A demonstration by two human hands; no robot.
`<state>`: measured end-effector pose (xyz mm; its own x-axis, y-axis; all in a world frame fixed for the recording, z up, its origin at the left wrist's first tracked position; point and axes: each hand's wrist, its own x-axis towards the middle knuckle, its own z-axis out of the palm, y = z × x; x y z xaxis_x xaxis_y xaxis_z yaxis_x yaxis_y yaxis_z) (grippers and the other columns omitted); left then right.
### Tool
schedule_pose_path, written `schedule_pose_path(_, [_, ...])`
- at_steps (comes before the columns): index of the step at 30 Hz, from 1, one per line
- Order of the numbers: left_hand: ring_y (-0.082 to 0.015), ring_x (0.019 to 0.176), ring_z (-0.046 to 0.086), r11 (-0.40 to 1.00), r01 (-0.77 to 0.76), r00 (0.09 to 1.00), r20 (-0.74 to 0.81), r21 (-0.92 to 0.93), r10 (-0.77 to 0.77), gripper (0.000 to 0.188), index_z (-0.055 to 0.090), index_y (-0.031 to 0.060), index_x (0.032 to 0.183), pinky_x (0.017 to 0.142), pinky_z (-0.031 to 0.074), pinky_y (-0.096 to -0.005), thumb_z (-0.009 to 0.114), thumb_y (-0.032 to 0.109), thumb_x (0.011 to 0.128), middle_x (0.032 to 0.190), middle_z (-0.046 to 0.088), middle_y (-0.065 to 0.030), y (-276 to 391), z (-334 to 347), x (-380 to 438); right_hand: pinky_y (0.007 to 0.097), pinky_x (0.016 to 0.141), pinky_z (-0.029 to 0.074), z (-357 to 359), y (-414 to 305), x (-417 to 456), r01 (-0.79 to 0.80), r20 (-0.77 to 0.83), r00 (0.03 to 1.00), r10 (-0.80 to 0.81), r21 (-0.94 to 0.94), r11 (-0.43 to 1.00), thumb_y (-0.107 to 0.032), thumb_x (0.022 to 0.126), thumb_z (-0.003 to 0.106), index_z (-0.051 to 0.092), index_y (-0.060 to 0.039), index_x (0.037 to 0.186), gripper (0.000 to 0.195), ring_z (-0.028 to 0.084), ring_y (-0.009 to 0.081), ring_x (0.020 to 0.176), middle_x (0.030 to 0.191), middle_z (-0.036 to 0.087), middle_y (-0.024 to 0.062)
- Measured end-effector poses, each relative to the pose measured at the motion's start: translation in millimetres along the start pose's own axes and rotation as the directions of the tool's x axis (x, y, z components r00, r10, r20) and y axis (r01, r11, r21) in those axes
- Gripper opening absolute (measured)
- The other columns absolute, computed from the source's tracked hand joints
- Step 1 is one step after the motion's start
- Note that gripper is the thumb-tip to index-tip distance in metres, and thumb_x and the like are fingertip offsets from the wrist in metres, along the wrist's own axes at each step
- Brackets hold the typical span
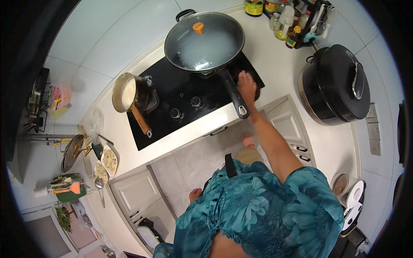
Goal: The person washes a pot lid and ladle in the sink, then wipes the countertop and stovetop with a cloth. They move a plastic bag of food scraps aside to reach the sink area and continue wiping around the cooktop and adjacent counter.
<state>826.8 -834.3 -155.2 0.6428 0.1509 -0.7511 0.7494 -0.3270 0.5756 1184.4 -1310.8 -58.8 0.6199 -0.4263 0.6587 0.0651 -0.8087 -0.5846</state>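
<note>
My right hand (247,86) is stretched over the right part of the black glass cooktop (167,93), fingers pointing away from me. It lies beside the black handle (235,95) of a wok; its palm side is hidden. The wok (211,69) sits under a glass lid (206,45), misted inside, with a wooden knob (198,28). On the left, a saucepan (142,92) holding pale liquid stands on the cooktop, its wooden handle (141,121) towards me. Low at my left side, only a small part of my left hand (195,194) shows beside my teal flowered garment.
A large black lidded pot (335,85) stands on the right counter. Sauce bottles (285,24) fill the back right corner. Left are two dishes of dumpling-like food (109,161), a ladle (99,183) and a hanging round lid (72,153). Canisters (340,184) stand at lower right.
</note>
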Motion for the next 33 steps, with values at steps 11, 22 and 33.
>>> schedule_pose_path(11, [-0.0171,0.077,0.065,0.986,0.071,0.994,-0.076,-0.149,-0.083,0.023,0.071,-0.0026,0.099,0.070,0.053,-0.0307,0.066,0.016,0.086,0.086,0.072,-0.0089,-124.8,9.3,15.3,0.0436,0.111,0.031,49.4,-113.0,8.1,0.105,0.705,0.689,-0.167,0.131,0.986,-0.004,0.083,0.058,0.049,0.0015,0.136,0.054,0.037,0.0301,0.137,0.146,0.045,0.0117])
schedule_pose_path(22, [-0.0177,0.078,0.066,0.966,0.114,0.989,-0.070,-0.231,-0.133,0.023,0.071,-0.0027,0.100,0.070,0.053,-0.0310,0.066,0.016,0.087,0.087,0.072,-0.0096,-167.4,-16.9,16.9,0.0417,0.105,0.040,-22.2,-89.1,-31.9,0.347,0.721,0.653,-0.231,-0.014,0.938,-0.002,0.082,0.058,0.054,-0.0026,0.133,0.050,0.039,0.0374,0.132,0.147,0.042,0.0154])
schedule_pose_path(33, [-0.0183,0.079,0.066,0.949,0.164,0.977,-0.090,-0.268,-0.194,0.023,0.071,-0.0028,0.101,0.070,0.053,-0.0312,0.066,0.015,0.087,0.088,0.072,-0.0102,-171.9,-52.7,20.7,0.0365,0.082,0.052,46.4,-106.9,-6.4,0.117,0.413,0.908,-0.065,-0.103,0.988,-0.003,0.082,0.070,0.075,-0.0085,0.099,0.019,0.059,0.0294,0.097,0.108,0.063,0.0104])
